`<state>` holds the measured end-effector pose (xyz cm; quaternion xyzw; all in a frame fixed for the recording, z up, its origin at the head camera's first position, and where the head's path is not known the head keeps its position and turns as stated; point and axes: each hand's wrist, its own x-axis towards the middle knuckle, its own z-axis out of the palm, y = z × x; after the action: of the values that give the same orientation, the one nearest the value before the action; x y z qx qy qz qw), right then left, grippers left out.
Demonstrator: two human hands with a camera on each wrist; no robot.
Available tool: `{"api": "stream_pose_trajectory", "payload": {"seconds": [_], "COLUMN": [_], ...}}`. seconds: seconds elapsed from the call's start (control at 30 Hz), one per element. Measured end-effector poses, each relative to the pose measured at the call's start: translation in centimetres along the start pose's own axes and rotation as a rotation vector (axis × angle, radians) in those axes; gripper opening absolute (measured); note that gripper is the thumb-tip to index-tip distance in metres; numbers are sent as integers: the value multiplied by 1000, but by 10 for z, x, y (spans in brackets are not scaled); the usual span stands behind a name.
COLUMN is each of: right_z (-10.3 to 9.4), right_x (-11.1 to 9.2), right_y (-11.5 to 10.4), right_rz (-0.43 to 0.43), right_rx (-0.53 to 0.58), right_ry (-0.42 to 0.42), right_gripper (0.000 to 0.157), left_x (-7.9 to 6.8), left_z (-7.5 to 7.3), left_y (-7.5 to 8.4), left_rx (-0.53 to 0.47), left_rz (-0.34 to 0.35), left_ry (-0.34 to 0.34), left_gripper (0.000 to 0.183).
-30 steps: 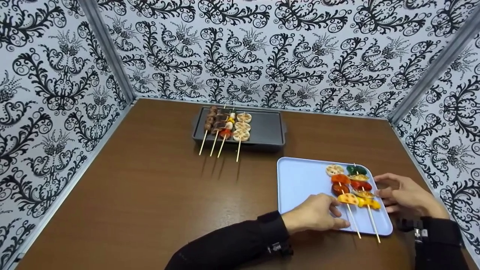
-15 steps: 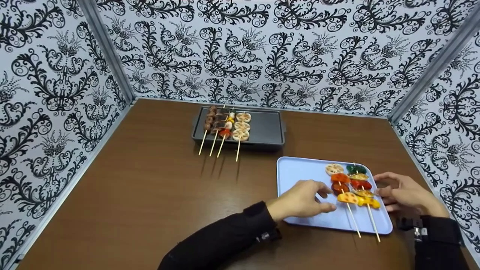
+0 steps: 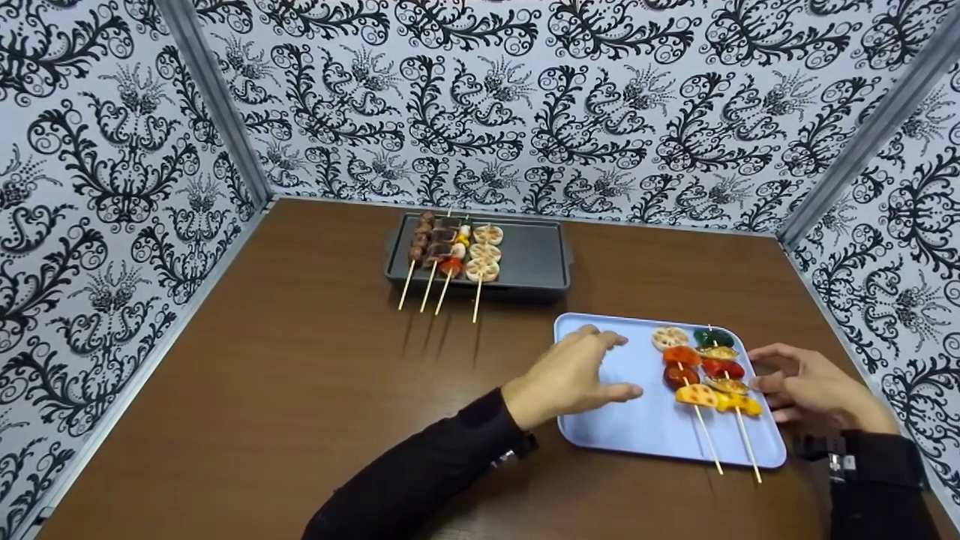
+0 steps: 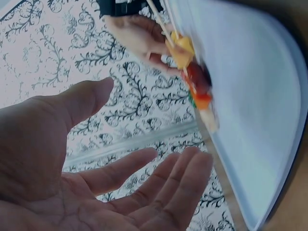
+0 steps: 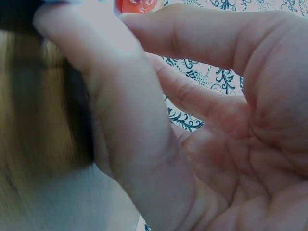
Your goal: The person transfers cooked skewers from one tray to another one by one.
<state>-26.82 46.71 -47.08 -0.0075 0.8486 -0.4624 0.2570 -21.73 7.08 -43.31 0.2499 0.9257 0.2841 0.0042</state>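
Observation:
On a pale blue tray (image 3: 630, 435) lie two vegetable skewers side by side. The left vegetable skewer (image 3: 695, 396) carries a lotus root slice at the far end, then red and yellow pieces; the right vegetable skewer (image 3: 722, 370) has green, red and yellow pieces. My left hand (image 3: 559, 375) hovers over the tray's left side, thumb and fingers spread, holding nothing. Its empty palm (image 4: 86, 192) shows in the left wrist view. My right hand (image 3: 817, 386) rests at the tray's right rim, loosely bent, with thumb and fingertips right at the edge.
A dark grill pan (image 3: 529, 255) stands at the back of the brown table (image 3: 300, 390). Several skewers lie in its left half, including meat skewers (image 3: 421, 236) and a lotus root skewer (image 3: 484, 255), their sticks jutting over the front. Patterned walls (image 3: 480, 97) close off the back and sides.
My left hand has moved left and away from the near end of the left vegetable skewer, its fingers spreading wider. My right hand, the tray and the skewers stay in place.

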Motion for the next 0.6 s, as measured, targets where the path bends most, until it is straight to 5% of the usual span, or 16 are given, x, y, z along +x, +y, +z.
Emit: {"api": "stream_pose_trajectory", "payload": {"seconds": [0.2,0.6], "right_z": [0,1], "right_x": [1,1], "right_y": [1,1], "right_rz": [0,-19], "right_rx": [-6,62], "right_ry": [5,7], "right_gripper": [69,67], "left_x": [-6,-10], "left_z": [-19,-43], "left_y": [-13,-40], "left_rx": [29,143], "left_rz": [-45,-8], "left_ry": [88,282], "left_gripper": [81,84]}}
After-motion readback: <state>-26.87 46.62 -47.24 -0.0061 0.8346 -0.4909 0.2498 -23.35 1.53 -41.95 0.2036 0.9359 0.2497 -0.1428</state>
